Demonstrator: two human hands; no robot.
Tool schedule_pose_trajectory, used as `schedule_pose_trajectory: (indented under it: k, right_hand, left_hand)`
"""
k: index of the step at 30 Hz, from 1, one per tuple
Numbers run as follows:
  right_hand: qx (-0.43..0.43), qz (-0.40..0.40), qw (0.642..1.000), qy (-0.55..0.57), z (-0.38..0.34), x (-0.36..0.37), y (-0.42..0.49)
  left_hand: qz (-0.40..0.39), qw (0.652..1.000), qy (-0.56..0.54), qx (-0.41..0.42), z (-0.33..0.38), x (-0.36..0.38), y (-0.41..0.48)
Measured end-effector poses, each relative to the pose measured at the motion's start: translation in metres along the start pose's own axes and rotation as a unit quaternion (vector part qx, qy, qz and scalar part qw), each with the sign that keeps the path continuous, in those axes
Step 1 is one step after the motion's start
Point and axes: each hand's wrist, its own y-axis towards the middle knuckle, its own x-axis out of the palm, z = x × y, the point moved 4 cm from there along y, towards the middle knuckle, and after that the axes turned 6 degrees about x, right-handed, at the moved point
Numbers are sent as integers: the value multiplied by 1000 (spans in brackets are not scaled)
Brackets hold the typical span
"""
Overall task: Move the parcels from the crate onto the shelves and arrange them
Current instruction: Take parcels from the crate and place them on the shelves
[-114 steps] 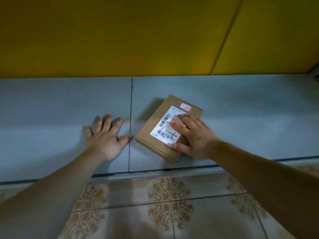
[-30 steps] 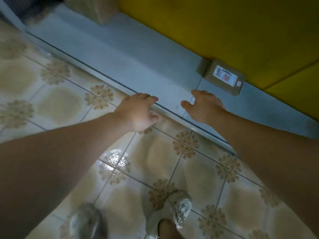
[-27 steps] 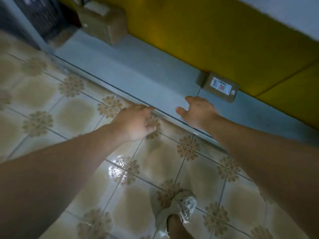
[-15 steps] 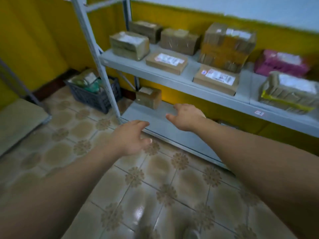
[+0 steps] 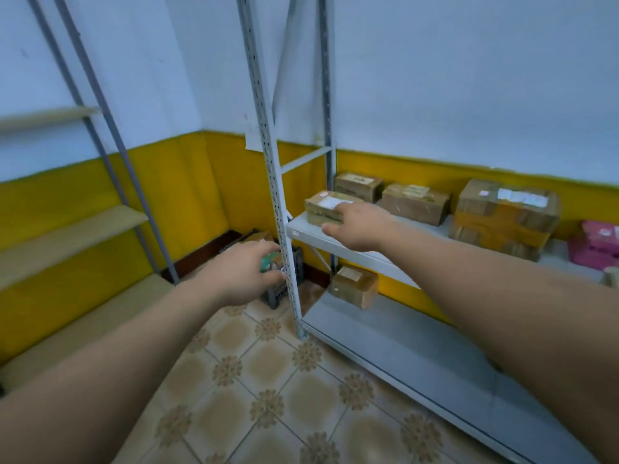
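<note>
Several brown taped parcels (image 5: 415, 204), white labels (image 5: 522, 195), one pink parcel (image 5: 594, 244)

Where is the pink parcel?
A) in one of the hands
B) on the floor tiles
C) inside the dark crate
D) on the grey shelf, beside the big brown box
D: the pink parcel lies at the far right of the grey shelf, just past the big brown box.
</note>
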Motion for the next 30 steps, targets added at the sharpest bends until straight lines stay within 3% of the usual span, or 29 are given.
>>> schedule_pose_trajectory:
  k: [8,15,24,30]
  right_hand:
    - [-70,-12,997,18,-35,0,103]
    - [-123,-52,991,9,-106,34,187]
    - [-105,-98,989,22,-222,90,330]
    - [-58,-131,989,31,-260,117,418]
  left_hand:
    - [8,997,-7,-81,-52,-12,57]
    - [-2,989,-34,-141,-143,-16,93]
    - [-29,989,-53,-135,-314,-16,176]
    - [-69,989,-60,-114,-399,-19,255]
